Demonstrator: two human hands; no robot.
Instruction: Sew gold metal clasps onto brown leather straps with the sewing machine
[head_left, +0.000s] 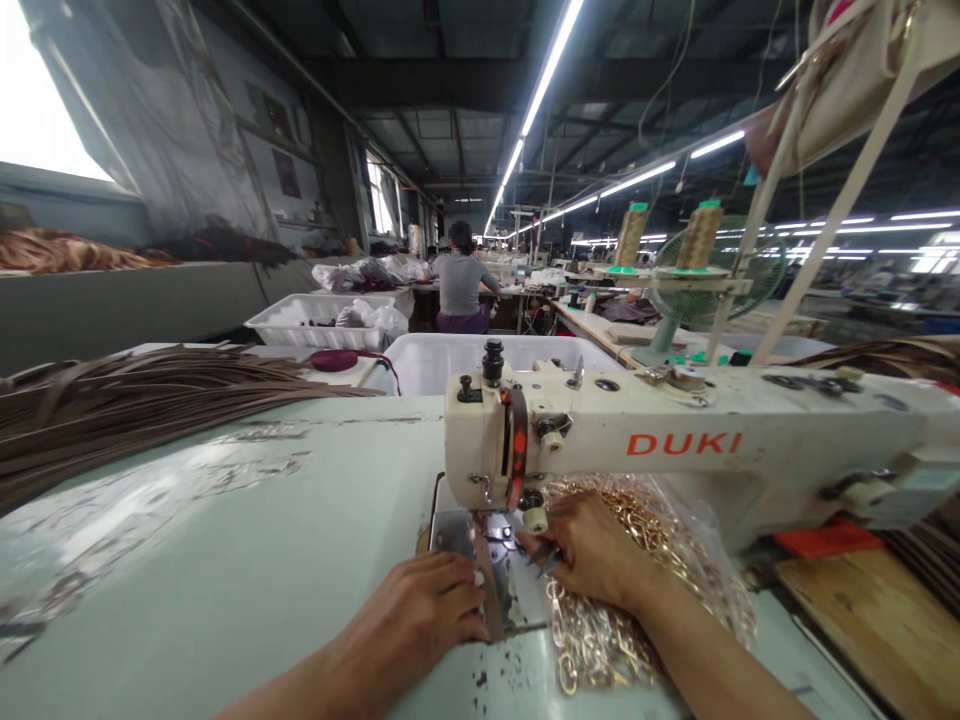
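My left hand (435,608) is closed at the near end of a brown strap (490,590), its fingers and thumb at the strap's left edge. The strap runs lengthwise over the metal plate (454,535) under the head of a white sewing machine (585,420). Just right of the needle area, my right hand (592,545) is closed around a small dark metal tool with pointed blades, which looks like thread snips (546,560). Beneath that hand and wrist lies a clear plastic bag of gold metal clasps (607,640). The needle tip is hard to make out.
A heap of brown straps (150,400) covers the table's far left. White plastic bins (405,350) stand behind the table. At right are thread cones (701,238), a green fan (720,270) and a wooden board (877,610). A person (463,285) sits further ahead.
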